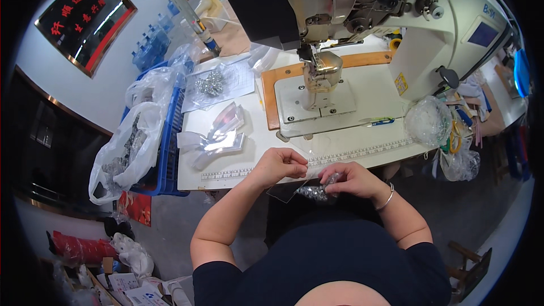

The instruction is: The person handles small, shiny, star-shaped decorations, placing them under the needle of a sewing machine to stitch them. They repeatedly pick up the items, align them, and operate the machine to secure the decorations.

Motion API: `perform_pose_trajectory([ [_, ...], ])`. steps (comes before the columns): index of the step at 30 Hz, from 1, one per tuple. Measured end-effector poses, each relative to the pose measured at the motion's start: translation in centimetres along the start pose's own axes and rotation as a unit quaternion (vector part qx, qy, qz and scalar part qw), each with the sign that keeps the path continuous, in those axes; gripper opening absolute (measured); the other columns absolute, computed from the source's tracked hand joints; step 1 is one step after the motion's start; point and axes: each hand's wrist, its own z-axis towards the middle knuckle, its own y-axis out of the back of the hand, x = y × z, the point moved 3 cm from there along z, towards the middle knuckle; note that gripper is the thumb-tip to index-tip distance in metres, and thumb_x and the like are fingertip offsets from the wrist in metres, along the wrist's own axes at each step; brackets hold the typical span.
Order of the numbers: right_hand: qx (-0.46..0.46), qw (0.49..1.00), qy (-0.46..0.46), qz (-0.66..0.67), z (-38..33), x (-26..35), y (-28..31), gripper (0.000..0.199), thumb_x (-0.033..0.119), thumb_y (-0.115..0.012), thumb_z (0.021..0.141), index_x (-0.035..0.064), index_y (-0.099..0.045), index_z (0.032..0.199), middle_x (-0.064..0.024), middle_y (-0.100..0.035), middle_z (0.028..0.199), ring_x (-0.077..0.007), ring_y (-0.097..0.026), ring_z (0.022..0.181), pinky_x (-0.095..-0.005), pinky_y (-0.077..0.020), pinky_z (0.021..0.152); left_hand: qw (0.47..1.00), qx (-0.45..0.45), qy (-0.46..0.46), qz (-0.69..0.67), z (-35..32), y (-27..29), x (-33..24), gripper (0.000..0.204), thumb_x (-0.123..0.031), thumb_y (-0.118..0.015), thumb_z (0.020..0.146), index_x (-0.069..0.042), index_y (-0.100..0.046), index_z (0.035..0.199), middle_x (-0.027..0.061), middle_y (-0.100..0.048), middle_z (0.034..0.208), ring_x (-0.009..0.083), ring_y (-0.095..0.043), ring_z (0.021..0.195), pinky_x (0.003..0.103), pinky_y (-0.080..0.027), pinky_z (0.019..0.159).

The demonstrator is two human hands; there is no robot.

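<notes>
Over the front edge of the sewing table (272,175), my left hand (281,167) is pinched closed, thumb against fingertips. Whatever sits in that pinch is too small to make out. Just to its right and slightly nearer me, my right hand (356,181) grips a small clear plastic bag (313,192) of shiny silvery pieces. The bag hangs low, in front of the table edge, and its thin transparent edge reaches toward the left hand. A printed ruler strip (255,171) runs along the table front behind both hands.
A sewing machine (320,88) stands behind the hands. Clear plastic pouches (226,136) and a heap of silvery pieces (211,83) lie to the left, beside a blue crate (173,119) with bags. A pen (378,121), a clear round container (428,122) and yellow-handled scissors (455,137) are right.
</notes>
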Motion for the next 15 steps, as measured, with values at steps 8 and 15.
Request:
perform_pose_trajectory([
  [8, -0.032, 0.999, 0.016, 0.039, 0.7, -1.1, -0.6, 0.017, 0.007, -0.069, 0.078, 0.0042, -0.064, 0.094, -0.0013, -0.064, 0.073, -0.0055, -0.057, 0.065, -0.0191, -0.0447, 0.058, 0.993, 0.064, -0.014, -0.094, -0.6, 0.1, 0.2, 0.028, -0.001, -0.063, 0.082, 0.006, -0.054, 0.108, 0.0131, -0.064, 0.097, 0.0184, -0.064, 0.087, 0.026, -0.054, 0.077],
  [15, -0.068, 0.997, 0.032, -0.028, 0.0, -0.5, 0.1, 0.015, 0.007, -0.069, 0.078, 0.0054, -0.066, 0.092, 0.0014, -0.063, 0.073, -0.0033, -0.055, 0.064, -0.0179, -0.0430, 0.057, 0.992, 0.104, 0.076, 0.003, -1.2, 1.1, 1.2, 0.028, -0.004, -0.061, 0.084, 0.004, -0.054, 0.110, 0.0109, -0.063, 0.097, 0.0167, -0.063, 0.089, 0.026, -0.052, 0.078],
])
